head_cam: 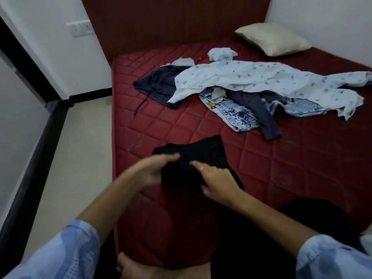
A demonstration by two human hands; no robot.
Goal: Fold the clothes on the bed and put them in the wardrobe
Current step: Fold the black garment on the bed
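While the left hand (155,170) and right hand (216,183) are pinching a black garment (201,158) on the near bed (281,158), mid-fold, the far pile (241,87) is lying unfolded; wardrobe unseen.

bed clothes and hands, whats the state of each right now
black garment: partly folded on the mattress, held by both hands
left hand: grips its left edge
right hand: fingers rest on top, thumb tucked under the fold
pale blue printed shirt: unfolded, spread over the pile
acid-wash jeans: crumpled, partly covered
navy drawstring shorts: unfolded
pillow: flat near the headboard
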